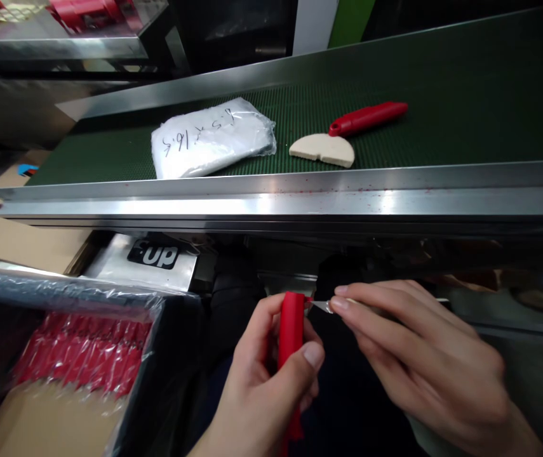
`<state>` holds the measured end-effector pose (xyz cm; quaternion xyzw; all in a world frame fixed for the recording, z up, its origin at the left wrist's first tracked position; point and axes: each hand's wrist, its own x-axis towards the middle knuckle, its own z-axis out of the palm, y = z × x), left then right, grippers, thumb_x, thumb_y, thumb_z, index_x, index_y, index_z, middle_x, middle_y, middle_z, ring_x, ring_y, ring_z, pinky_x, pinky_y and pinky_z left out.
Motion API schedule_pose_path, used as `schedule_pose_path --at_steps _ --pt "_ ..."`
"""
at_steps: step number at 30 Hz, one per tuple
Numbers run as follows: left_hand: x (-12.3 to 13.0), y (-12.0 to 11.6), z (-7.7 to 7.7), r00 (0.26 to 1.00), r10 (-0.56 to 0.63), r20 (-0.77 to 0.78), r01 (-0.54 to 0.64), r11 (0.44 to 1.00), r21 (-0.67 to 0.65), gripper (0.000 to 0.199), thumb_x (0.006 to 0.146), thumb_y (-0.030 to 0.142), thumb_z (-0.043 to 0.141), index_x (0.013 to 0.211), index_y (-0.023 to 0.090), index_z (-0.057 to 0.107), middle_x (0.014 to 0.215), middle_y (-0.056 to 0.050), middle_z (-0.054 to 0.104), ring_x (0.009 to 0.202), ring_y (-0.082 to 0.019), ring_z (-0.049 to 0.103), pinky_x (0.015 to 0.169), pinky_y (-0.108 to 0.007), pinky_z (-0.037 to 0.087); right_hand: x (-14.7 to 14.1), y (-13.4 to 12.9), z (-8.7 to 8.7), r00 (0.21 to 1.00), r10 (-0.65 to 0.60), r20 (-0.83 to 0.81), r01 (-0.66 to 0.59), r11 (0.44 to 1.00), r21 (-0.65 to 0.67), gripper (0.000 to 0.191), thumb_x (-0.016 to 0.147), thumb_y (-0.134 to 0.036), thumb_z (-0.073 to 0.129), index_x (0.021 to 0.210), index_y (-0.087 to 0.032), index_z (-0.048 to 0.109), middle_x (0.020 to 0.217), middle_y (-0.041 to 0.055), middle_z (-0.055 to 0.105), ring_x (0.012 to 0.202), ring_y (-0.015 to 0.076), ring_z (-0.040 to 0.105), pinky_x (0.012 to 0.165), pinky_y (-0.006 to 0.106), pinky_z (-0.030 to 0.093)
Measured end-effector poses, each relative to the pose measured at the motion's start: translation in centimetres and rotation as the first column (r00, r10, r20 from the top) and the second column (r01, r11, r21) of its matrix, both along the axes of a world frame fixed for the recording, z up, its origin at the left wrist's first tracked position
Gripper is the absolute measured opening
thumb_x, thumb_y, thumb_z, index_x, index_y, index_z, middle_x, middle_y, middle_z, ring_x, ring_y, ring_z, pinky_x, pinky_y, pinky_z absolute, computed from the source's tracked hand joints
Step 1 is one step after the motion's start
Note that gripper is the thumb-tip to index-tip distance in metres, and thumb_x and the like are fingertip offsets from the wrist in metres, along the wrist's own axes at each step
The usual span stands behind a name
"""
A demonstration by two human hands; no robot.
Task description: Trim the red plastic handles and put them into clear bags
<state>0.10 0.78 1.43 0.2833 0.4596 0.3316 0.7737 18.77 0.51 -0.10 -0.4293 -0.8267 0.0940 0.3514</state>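
The left hand (261,384) is nearest to the camera, together with the right hand (426,349); the left hand grasps a red handle (291,330), which stands almost upright between the thumb and the bent fingers, in front of the conveyor; the right hand pinches a small pointed blade (321,306) with its fingertips, and the tip of it is at the upper right edge of the red handle, where a small red bit is seen; whether the tip touches, I cannot tell.

Beyond the metal rail (252,198), on the green ribbed belt (466,117), another red piece (371,118) lies just beside a beige half-round block (324,148); to the left of them lies a white plastic package (209,141) with handwriting; at the lower left, a plastic-lined box (157,343) holds many red pieces in clear wrapping (85,346).
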Motion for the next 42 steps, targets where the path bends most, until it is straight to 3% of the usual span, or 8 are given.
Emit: schedule_pose_path --at_steps 16,22,28,40,42 --pt "-0.4 -0.2 -0.9 0.999 -0.028 0.04 0.027 0.999 0.016 0.031 0.09 0.033 0.063 0.116 0.023 0.049 0.088 0.0 0.055 0.059 -0.006 0.047 0.05 -0.018 0.036 -0.1 -0.8 -0.5 0.999 -0.022 -0.036 0.021 1.0 -0.015 0.044 0.077 0.007 0.061 0.117 -0.009 0.065 0.111 0.0141 0.065 0.103 0.0239 0.062 0.083 0.041 0.052" --pt "-0.5 -0.4 -1.1 0.999 -0.026 0.028 0.025 0.999 0.026 0.033 0.089 0.033 0.064 0.117 0.023 0.05 0.089 -0.001 0.056 0.06 -0.007 0.048 0.05 -0.018 0.036 -0.3 -0.7 -0.8 0.998 -0.056 -0.041 0.056 0.998 -0.017 0.048 0.079 0.005 0.059 0.122 -0.017 0.063 0.11 0.0098 0.068 0.101 0.022 0.064 0.081 0.039 0.054" --pt "-0.7 -0.5 -1.7 0.998 -0.026 0.049 0.025 0.999 0.024 0.033 0.089 0.034 0.065 0.116 0.024 0.05 0.088 -0.001 0.056 0.061 -0.007 0.048 0.05 -0.018 0.037 -0.7 -0.4 -0.9 1.0 -0.024 -0.015 0.024 0.999 0.023 0.045 0.075 0.009 0.061 0.116 -0.008 0.065 0.109 0.0144 0.067 0.1 0.0237 0.064 0.08 0.04 0.052" --pt "-1.1 -0.3 -1.3 0.997 -0.038 0.064 0.041 0.998 -0.047 0.031 0.088 0.033 0.064 0.115 0.025 0.048 0.085 0.001 0.053 0.055 -0.005 0.044 0.047 -0.016 0.034 -0.7 -0.6 -1.5 0.999 -0.054 -0.005 0.054 0.998 0.02 0.05 0.078 0.005 0.059 0.123 -0.018 0.063 0.11 0.0105 0.069 0.099 0.0229 0.065 0.077 0.039 0.054" --pt "-1.4 -0.5 -1.1 0.994 -0.07 0.082 0.077 0.993 -0.091 0.031 0.087 0.033 0.064 0.112 0.025 0.049 0.084 0.001 0.052 0.052 -0.004 0.043 0.046 -0.015 0.034 -0.4 -0.4 -1.4 0.994 -0.107 0.016 0.106 0.993 0.051 0.051 0.078 0.006 0.06 0.123 -0.018 0.064 0.11 0.0097 0.069 0.098 0.0225 0.065 0.079 0.038 0.054"
